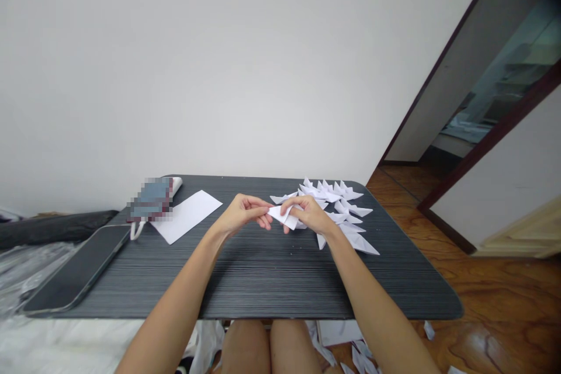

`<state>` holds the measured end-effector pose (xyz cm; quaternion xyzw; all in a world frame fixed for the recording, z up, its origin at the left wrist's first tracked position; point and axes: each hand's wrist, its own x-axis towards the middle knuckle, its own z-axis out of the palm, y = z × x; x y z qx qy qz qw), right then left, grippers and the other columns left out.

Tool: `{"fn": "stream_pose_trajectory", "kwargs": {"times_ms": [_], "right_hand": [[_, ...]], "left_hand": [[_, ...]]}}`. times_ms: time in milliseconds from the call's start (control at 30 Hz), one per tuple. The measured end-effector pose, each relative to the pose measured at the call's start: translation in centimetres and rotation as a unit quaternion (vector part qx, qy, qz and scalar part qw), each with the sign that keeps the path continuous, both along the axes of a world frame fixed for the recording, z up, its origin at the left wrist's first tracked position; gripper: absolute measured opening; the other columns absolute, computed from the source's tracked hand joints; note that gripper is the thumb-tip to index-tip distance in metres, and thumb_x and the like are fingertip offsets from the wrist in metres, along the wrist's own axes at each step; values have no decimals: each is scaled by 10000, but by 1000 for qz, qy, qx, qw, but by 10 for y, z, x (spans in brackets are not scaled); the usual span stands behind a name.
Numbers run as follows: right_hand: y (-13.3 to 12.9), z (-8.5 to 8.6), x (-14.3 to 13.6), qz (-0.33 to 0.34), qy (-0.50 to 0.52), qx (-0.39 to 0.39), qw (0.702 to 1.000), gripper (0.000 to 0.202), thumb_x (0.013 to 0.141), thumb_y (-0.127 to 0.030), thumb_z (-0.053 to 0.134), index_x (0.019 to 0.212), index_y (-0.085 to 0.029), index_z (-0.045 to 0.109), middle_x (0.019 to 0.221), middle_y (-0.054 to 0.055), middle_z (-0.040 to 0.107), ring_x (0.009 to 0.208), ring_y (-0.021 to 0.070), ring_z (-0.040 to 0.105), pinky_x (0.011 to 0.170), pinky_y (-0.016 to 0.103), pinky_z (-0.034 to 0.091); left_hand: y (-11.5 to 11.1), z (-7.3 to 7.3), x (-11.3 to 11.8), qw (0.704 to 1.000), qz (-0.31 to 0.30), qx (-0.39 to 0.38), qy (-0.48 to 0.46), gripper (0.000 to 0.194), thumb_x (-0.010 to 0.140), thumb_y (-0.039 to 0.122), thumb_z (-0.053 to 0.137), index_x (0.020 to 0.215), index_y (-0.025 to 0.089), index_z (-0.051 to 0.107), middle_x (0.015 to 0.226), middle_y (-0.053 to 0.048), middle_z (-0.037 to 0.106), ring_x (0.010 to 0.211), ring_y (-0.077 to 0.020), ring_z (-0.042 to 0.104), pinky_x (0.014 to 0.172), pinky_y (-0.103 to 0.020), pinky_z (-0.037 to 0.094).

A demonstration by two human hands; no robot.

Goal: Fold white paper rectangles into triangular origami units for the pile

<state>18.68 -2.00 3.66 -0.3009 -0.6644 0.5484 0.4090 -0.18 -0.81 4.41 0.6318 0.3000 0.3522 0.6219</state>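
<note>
Honestly, my left grip (249,210) and right grip (309,214) pinch the folded paper (279,214); one rightward jerk could rip it or knock the paper boats (350,231).

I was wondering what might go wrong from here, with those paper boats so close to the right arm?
The right forearm passes close to the paper boats, so a sideways sweep might knock or crush some. The small folded paper is held between the left hand and right hand; an uneven pull could tear it.
</note>
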Motion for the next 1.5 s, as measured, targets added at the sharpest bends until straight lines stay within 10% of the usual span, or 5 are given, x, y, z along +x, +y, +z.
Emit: {"fn": "stream_pose_trajectory", "kwargs": {"times_ms": [300, 667, 1167, 1367, 1500], "right_hand": [[3, 1, 3, -82, -41, 54, 994, 331, 721, -353, 498, 974, -156, 582, 727, 43, 649, 573, 152, 600, 520, 248, 437], [11, -10, 0, -200, -107, 128, 966, 190, 675, -290, 586, 749, -128, 651, 734, 54, 649, 685, 158, 581, 606, 253, 424], [12, -20, -15, -167, -36, 46, 984, 251, 768, -328, 444, 742, -130, 596, 550, 19, 599, 505, 138, 562, 456, 227, 399], [12, -16, -12, -196, 40, -19, 980, 264, 732, -394, 484, 704, -139, 546, 406, -23, 516, 334, 116, 488, 339, 210, 342], [13, -18, -16, -161, 95, -45, 981, 255, 707, -397, 529, 748, -148, 561, 473, -26, 523, 319, 75, 419, 297, 193, 303]], "left_hand": [[-2, -7, 6, 987, 95, 121, 48, 245, 705, 263, 564, 823, 55, 619, 575, -62, 631, 472, -133, 592, 454, -223, 464], [-5, -6, 9, 928, 123, 315, 158, 226, 762, 251, 481, 844, 110, 638, 611, -32, 650, 548, -114, 595, 572, -208, 472], [1, -19, 11, 841, 182, 428, 278, 257, 815, 232, 394, 661, 138, 576, 443, 31, 480, 394, -56, 407, 442, -175, 289], [5, -15, 5, 917, 241, 286, 136, 303, 820, 317, 378, 870, 113, 596, 475, 20, 525, 370, -65, 431, 383, -177, 325], [5, -7, 3, 962, 145, 232, 23, 316, 780, 307, 461, 1008, 123, 580, 908, -86, 636, 570, -101, 567, 534, -235, 472]]}}
